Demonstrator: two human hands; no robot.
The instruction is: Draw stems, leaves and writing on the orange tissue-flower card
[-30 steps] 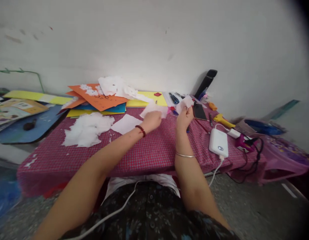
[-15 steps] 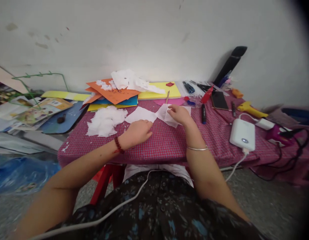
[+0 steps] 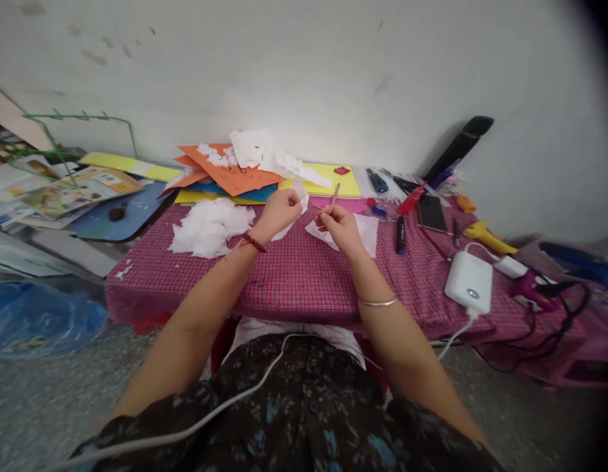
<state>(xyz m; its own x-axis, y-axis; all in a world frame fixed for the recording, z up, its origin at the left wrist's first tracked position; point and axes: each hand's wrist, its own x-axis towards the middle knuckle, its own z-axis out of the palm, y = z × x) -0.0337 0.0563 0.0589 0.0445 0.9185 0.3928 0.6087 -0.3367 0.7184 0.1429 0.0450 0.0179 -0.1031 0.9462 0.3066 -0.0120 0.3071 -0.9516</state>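
My left hand point(image 3: 280, 208) is closed on a white sheet of paper point(image 3: 299, 194), lifted off the red checked tablecloth point(image 3: 294, 282). My right hand point(image 3: 339, 227) is closed in a pinch round a thin pencil point(image 3: 334, 194) that points up and away. Under the right hand a second white paper piece point(image 3: 367, 232) lies flat on the cloth. A heap of white paper scraps point(image 3: 208, 226) sits just left of my left hand.
Orange, yellow and blue card sheets point(image 3: 235, 178) are stacked at the back. Markers point(image 3: 400, 233), a phone point(image 3: 430, 212), a white power bank point(image 3: 469, 282) with cable and a yellow tool point(image 3: 486, 236) lie to the right. Books point(image 3: 67, 194) sit far left.
My left hand lifted a white sheet off the cloth. My right hand left the other paper flat and now pinches the pencil. The view shifted slightly.
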